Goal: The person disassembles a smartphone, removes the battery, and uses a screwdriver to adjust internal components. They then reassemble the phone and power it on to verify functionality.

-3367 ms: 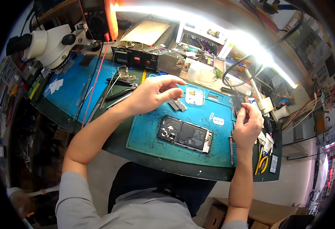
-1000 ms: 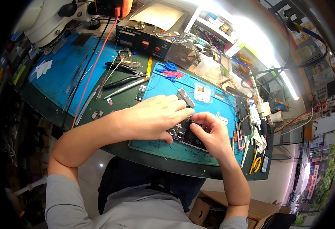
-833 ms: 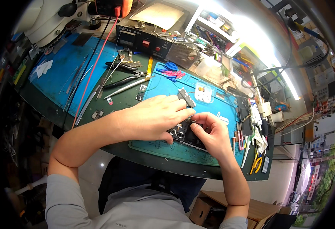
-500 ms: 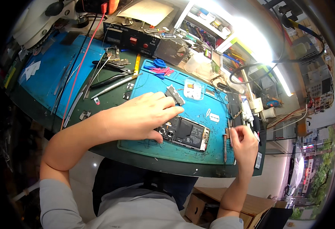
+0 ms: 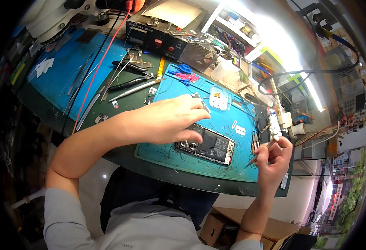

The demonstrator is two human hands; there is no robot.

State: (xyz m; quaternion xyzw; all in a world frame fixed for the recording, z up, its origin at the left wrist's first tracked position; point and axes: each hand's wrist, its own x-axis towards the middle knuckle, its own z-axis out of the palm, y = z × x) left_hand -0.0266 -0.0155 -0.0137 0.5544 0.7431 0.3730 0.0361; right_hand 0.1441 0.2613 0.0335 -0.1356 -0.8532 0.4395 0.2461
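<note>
opened smartphone (image 5: 211, 144), one, back cover off, black battery (image 5: 220, 146) exposed; lies flat on the blue work mat (image 5: 191, 166), below and right of the left hand (image 5: 201, 126). left hand: held over the camera end, thumb and forefinger spread apart, thumb overlapping the phone in view; contact cannot be told. right hand (image 5: 272, 156): well apart from the phone, to its right, fingers pinching a slim screwdriver (image 5: 272, 142).

phone orientation: long axis mainly left to right, right end slightly nearer the person; camera end left, pale-edged end right. screwdriver: slanted, thin end toward lower left, pale cap upper right.

edges and room: mat's front edge near the phone's lower side; bare strip of mat between phone and right hand. beyond the phone, eject pin (image 5: 234, 124) and small pale plate (image 5: 241, 130), side by side; farther back, clear plastic box (image 5: 219, 98).
</note>
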